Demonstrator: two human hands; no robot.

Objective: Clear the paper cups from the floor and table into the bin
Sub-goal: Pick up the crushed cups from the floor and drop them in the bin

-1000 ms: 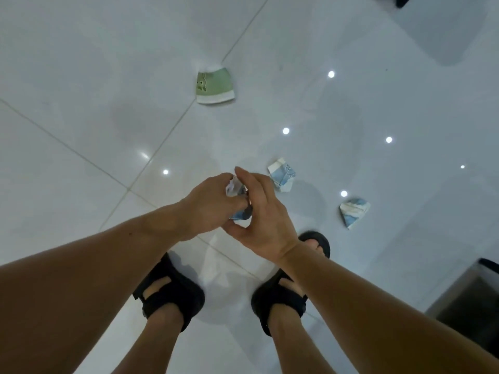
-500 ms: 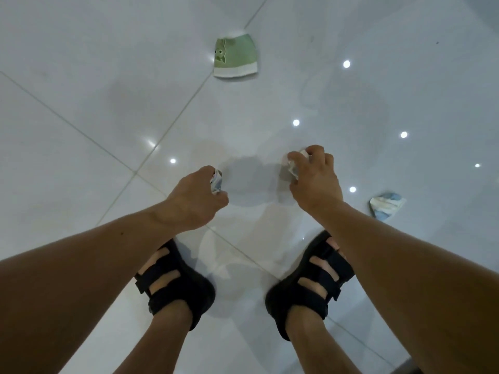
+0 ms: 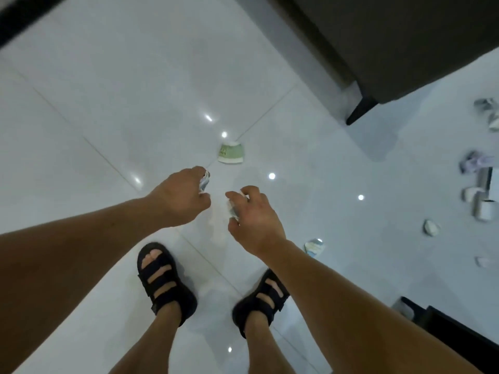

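Observation:
My left hand (image 3: 181,199) grips a crushed blue-and-white paper cup (image 3: 204,181) in its curled fingers. My right hand (image 3: 252,214) grips a second crushed blue-and-white cup (image 3: 232,209). Both hands hang above the white tiled floor, a little apart. A flattened green cup (image 3: 231,153) lies on the floor just beyond the hands. Another crushed blue cup (image 3: 314,246) lies on the floor right of my right forearm. Several more crushed cups (image 3: 431,228) are scattered at the far right.
A dark sofa with a black leg (image 3: 360,110) fills the upper right. A black box-like object (image 3: 459,336), possibly the bin, shows at the lower right corner. My feet in black sandals (image 3: 164,282) stand on the floor below the hands.
My right hand has lifted the blue cup off the floor, and both hands now hold a cup each. The view has pulled up and back, showing the sofa and more cups on the right.

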